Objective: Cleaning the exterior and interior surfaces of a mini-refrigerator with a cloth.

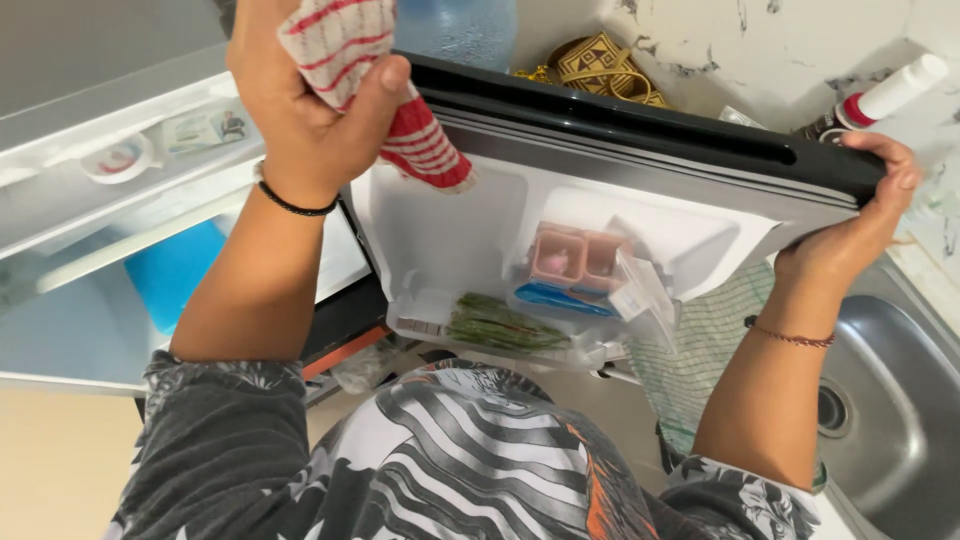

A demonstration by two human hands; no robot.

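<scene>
The left hand (300, 110), at eleven o'clock, has its fingers clenched around a red-striped cloth (385, 85) pressed to the top edge of the open fridge door (640, 130). The right hand (860, 215), at three o'clock, grips that door's far corner above the sink (900, 400).

cloth (400, 110) in left-hand fingers: white, red stripes | door edge (640, 125) under right fingertips: black | sink (900, 400): steel grey | sleeves (220, 430): grey floral
</scene>
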